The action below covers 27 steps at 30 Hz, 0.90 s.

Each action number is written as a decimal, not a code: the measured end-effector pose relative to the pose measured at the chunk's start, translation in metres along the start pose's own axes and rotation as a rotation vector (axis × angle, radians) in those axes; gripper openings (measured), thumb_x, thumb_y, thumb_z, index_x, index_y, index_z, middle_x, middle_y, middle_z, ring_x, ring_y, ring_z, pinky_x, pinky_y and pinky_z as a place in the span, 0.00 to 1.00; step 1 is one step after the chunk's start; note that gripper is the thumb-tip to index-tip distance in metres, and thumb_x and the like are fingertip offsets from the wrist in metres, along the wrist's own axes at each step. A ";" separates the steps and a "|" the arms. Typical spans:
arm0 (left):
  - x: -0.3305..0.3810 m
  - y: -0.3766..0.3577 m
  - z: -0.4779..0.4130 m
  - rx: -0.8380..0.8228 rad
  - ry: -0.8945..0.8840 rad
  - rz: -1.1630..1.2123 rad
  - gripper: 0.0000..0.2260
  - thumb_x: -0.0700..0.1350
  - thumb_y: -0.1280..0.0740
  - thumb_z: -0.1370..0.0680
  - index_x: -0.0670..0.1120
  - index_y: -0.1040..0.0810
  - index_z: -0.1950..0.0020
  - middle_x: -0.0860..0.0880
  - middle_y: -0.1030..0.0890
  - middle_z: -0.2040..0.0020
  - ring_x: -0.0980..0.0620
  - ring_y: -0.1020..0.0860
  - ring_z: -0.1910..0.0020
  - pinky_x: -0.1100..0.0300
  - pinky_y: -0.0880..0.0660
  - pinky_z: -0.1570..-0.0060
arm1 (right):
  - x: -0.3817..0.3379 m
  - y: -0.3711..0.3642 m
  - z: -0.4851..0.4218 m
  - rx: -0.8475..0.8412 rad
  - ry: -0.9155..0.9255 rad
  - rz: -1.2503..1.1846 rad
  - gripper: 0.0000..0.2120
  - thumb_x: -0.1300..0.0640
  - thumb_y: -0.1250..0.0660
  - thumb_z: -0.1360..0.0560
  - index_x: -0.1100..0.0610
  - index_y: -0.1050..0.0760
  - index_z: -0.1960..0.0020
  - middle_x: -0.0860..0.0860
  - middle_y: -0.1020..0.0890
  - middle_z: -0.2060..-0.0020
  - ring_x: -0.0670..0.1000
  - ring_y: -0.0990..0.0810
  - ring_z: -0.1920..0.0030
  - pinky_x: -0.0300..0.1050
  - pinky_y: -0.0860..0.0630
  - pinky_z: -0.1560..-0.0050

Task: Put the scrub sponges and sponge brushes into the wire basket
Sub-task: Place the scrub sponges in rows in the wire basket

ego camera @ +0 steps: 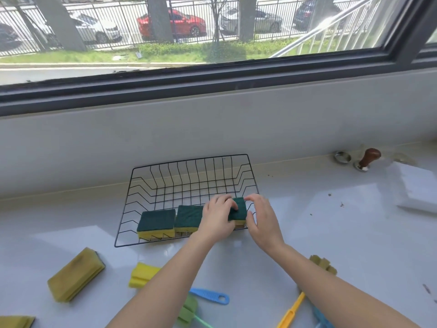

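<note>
White counter [307,221], specks of debris at right. Upper right: wood-knob tamper [367,159] upright, metal ring [342,157] just left of it, white block [416,188] at frame edge. Top: window [189,31] w/ fence, red car [171,23], grass outside.

Single head-worn wide-angle view, looking forward and down from above the white counter [307,221], close over both forearms entering from the bottom edge, wire basket [189,176] at frame centre, window [189,31] across the top, edges curved by the lens.
</note>
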<state>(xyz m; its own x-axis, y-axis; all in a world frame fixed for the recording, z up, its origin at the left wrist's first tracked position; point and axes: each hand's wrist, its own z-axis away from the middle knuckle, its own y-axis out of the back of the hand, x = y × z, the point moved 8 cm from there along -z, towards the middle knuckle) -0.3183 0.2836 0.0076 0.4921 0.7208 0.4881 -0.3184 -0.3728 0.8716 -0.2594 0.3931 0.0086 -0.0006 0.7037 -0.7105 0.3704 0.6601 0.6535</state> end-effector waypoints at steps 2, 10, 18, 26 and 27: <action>-0.003 -0.016 0.003 -0.035 0.013 0.033 0.15 0.41 0.37 0.27 0.48 0.29 0.41 0.52 0.32 0.32 0.50 0.41 0.28 0.48 0.37 0.32 | 0.001 -0.004 0.005 -0.054 0.042 0.064 0.16 0.69 0.39 0.28 0.56 0.26 0.43 0.50 0.22 0.45 0.53 0.25 0.45 0.48 0.28 0.42; -0.014 -0.020 0.018 -0.048 0.061 0.030 0.19 0.46 0.39 0.25 0.57 0.35 0.35 0.53 0.49 0.22 0.51 0.57 0.23 0.41 0.57 0.26 | 0.005 -0.015 0.010 -0.155 0.016 0.100 0.17 0.67 0.39 0.28 0.56 0.26 0.41 0.51 0.25 0.40 0.53 0.30 0.41 0.51 0.35 0.31; -0.011 -0.020 0.052 0.004 0.077 -0.056 0.31 0.50 0.39 0.23 0.55 0.51 0.24 0.54 0.56 0.21 0.53 0.60 0.23 0.41 0.59 0.26 | -0.007 -0.010 0.023 -0.182 -0.035 0.181 0.19 0.64 0.40 0.25 0.52 0.29 0.36 0.46 0.29 0.34 0.47 0.34 0.31 0.57 0.52 0.25; -0.014 0.012 0.106 0.130 0.019 0.112 0.29 0.45 0.39 0.23 0.49 0.47 0.24 0.52 0.45 0.22 0.55 0.48 0.23 0.52 0.54 0.24 | -0.062 -0.010 0.070 -0.212 0.109 0.182 0.18 0.65 0.39 0.29 0.53 0.26 0.41 0.47 0.23 0.41 0.49 0.28 0.37 0.53 0.38 0.30; -0.018 0.015 0.114 0.131 0.023 0.108 0.29 0.45 0.39 0.23 0.50 0.46 0.24 0.52 0.44 0.23 0.55 0.47 0.24 0.52 0.54 0.24 | -0.070 -0.015 0.077 -0.235 0.136 0.192 0.18 0.65 0.38 0.29 0.53 0.26 0.41 0.47 0.22 0.42 0.50 0.27 0.38 0.50 0.37 0.32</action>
<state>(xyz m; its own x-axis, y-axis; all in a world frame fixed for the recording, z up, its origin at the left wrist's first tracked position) -0.2392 0.1982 0.0176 0.4419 0.6850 0.5792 -0.2595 -0.5204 0.8135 -0.1936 0.3142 0.0287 -0.0811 0.8396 -0.5372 0.1514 0.5431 0.8259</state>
